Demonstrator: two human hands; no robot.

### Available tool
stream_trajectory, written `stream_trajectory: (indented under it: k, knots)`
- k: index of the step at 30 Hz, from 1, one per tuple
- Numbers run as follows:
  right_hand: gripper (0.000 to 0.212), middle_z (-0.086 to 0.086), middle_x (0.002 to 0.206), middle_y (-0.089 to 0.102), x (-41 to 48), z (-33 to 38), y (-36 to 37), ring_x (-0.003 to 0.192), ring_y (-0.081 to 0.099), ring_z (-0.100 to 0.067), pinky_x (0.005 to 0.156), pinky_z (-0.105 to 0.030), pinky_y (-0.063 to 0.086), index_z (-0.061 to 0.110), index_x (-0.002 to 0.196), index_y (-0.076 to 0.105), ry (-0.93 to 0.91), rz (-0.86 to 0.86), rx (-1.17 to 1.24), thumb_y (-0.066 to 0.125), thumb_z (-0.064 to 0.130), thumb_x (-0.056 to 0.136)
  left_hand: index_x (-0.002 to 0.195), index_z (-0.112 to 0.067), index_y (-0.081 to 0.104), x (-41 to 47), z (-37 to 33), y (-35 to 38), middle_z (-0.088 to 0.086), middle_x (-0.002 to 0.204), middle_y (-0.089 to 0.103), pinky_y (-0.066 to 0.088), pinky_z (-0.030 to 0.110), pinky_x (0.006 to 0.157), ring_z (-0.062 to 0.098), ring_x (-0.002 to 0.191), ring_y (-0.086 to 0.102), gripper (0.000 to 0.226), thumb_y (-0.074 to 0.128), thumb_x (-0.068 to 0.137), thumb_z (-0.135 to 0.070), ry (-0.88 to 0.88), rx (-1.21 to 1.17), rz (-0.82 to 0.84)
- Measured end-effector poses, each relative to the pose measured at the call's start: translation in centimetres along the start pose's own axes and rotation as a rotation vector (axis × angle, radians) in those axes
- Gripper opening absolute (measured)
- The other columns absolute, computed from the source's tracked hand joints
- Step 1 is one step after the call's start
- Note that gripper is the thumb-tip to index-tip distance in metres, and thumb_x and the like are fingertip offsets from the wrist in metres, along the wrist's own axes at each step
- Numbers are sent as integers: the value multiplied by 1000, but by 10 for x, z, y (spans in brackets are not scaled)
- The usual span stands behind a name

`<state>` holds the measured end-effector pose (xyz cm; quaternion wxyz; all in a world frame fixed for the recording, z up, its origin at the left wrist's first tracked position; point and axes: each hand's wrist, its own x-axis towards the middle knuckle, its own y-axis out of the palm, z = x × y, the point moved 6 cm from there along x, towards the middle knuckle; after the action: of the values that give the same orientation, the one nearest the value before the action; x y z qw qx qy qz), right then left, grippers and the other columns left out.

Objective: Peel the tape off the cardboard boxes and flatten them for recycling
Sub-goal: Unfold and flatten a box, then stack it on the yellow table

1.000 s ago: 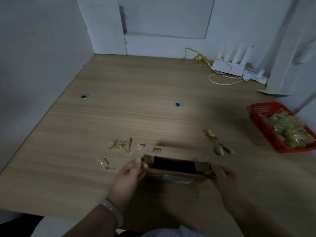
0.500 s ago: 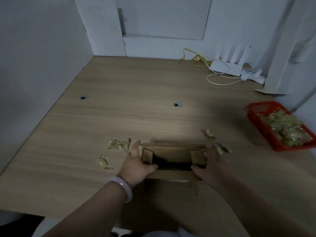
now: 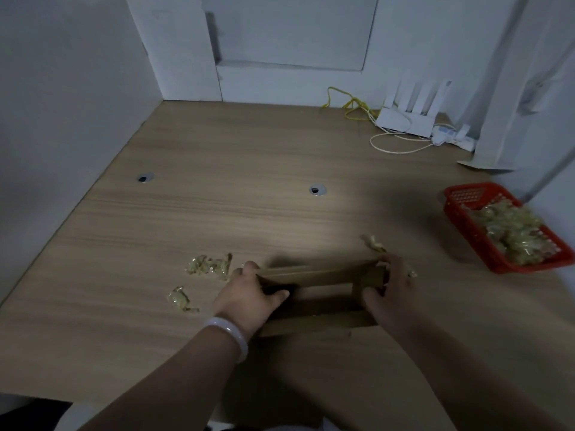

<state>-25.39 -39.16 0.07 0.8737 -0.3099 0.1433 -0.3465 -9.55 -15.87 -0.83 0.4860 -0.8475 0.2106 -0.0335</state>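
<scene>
Two hands share one load: my left hand point(image 3: 249, 293) and right hand point(image 3: 389, 290) each grip an end of the cardboard box point(image 3: 320, 275), fingers point(image 3: 250, 266) curled over its walls. Its long axis runs between them across the worktop point(image 3: 249, 197), equally near both.

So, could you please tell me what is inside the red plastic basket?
The red plastic basket holds a heap of crumpled yellowish tape, filling its near part; the far end shows bare mesh. Anything under the heap is covered.

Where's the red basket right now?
Head view: the red basket sits at the right edge of the table, right of the cardboard box, holding crumpled tape.
</scene>
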Motion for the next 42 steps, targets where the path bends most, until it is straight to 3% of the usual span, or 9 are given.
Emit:
stream_trajectory:
  k: [5, 12, 15, 19, 24, 28, 34, 39, 42]
  knots:
    - [58, 2, 109, 55, -14, 12, -8, 91, 55, -18, 76, -26, 39, 22, 130, 47, -184, -31, -67, 66, 9, 76, 100, -21, 47, 12, -2, -2, 4, 101, 61, 45, 29, 70, 26, 89, 61, 29, 62, 80, -35, -34, 48, -24]
    - [56, 14, 90, 55, -22, 21, -18, 78, 55, -1, 62, -19, 39, 33, 116, 49, -262, -103, -2, 69, 5, 72, 84, -23, 49, 12, -1, -9, 4, 86, 59, 43, 29, 68, 28, 81, 58, 25, 68, 75, -37, -47, -110, -129]
    - [56, 23, 92, 50, -24, 27, -20, 85, 49, 9, 67, -13, 37, 32, 114, 51, -352, -133, -13, 70, 3, 70, 75, -20, 47, 13, 4, -9, 2, 75, 58, 46, 30, 67, 28, 75, 57, 27, 71, 74, -33, -73, -180, -153]
    - [52, 19, 99, 51, -28, 29, -19, 89, 46, 8, 72, -11, 39, 30, 118, 52, -395, -140, -23, 61, 17, 69, 70, -22, 46, 16, 12, -14, -5, 66, 54, 34, 25, 57, 21, 65, 53, 22, 67, 74, -27, -76, -234, -207]
    - [53, 26, 96, 51, -26, 31, -20, 93, 48, 15, 74, -1, 36, 36, 116, 50, -389, -150, 4, 59, 18, 68, 77, -27, 58, 18, 7, -14, -5, 75, 63, 51, 31, 69, 20, 73, 62, 12, 69, 73, -27, -85, -388, -134]
    - [53, 31, 108, 53, -29, 30, -22, 99, 51, 11, 78, -2, 36, 33, 115, 51, -445, -146, 47, 61, 12, 68, 76, -26, 57, 17, 5, -18, -3, 84, 61, 49, 30, 69, 16, 75, 59, 16, 73, 72, -25, -8, -380, -158]
    - [50, 6, 110, 60, -37, 34, -20, 101, 58, -14, 82, -26, 46, 20, 114, 56, -537, -122, 50, 67, 3, 69, 73, -31, 56, 13, 14, -16, -5, 80, 61, 41, 24, 58, 13, 70, 59, 15, 67, 73, -21, -58, -414, -208]
    - [62, 13, 108, 57, -40, 33, -18, 93, 54, -3, 75, -15, 44, 40, 116, 48, -499, -103, 26, 68, 4, 69, 72, -29, 56, 15, 15, -19, -5, 77, 62, 42, 25, 58, 15, 70, 59, 14, 68, 72, -22, -87, -439, -209]
    - [56, 19, 108, 54, -36, 31, -21, 90, 54, -1, 71, -18, 45, 37, 117, 49, -481, -137, 21, 61, 13, 69, 75, -28, 59, 16, 10, -18, 2, 89, 64, 52, 27, 64, 19, 75, 61, 16, 73, 72, -22, -23, -501, -138]
